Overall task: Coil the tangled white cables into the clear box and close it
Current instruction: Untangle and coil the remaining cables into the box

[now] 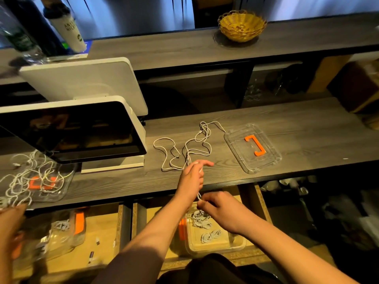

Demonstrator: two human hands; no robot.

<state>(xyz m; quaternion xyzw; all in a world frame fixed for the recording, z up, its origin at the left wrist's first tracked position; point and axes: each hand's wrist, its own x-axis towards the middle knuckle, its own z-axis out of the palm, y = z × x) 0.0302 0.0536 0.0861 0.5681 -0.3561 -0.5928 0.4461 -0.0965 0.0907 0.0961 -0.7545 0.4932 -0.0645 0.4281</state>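
A tangled white cable [185, 147] sprawls in loose loops on the grey wooden counter. My left hand [192, 179] grips a strand of it at the counter's front edge. The strand runs down to my right hand [217, 208], which pinches it just below the edge. Under my right hand, on a lower shelf, stands the clear box [235, 245] with orange latches, holding several coiled white cables [207, 228]. Its clear lid [253, 148] with an orange handle lies on the counter to the right of the tangle.
A point-of-sale screen [78, 130] stands at the left. Another clear lid with a heap of white cables [30, 177] lies at the far left, where another person's hand [10, 222] reaches. A second clear box [61, 232] sits below. A wicker basket [242, 26] rests on the upper shelf.
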